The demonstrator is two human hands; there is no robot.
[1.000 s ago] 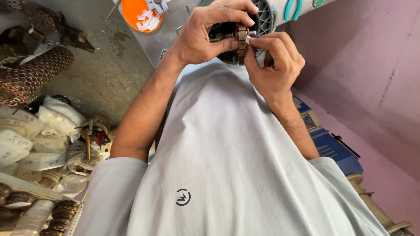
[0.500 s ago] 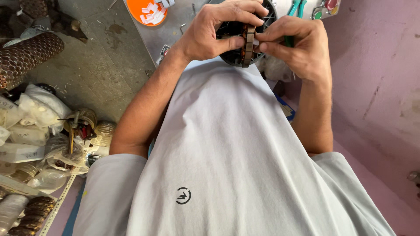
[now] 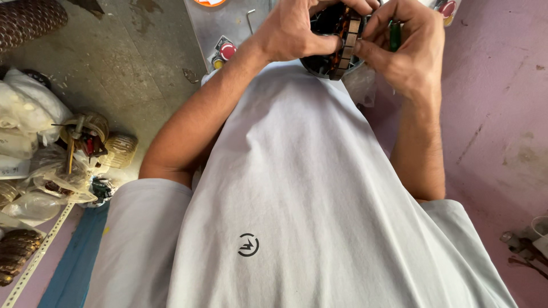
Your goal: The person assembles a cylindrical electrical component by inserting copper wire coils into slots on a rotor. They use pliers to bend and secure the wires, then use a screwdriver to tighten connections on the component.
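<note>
Head view: the stator [image 3: 337, 43], a dark ring with copper windings, sits in front of my chest above the tabletop [image 3: 228, 23]. My left hand [image 3: 294, 31] and right hand [image 3: 408, 48] both grip its rim. It looks heavy and stiff; the windings seem fragile, so the rim is the safer hold.

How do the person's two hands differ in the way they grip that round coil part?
The left hand wraps the coil part from its side with thumb across; the right hand pinches its edge with fingertips. The right hand also holds a green tool; the left holds none. Both touch the coil part.
</note>
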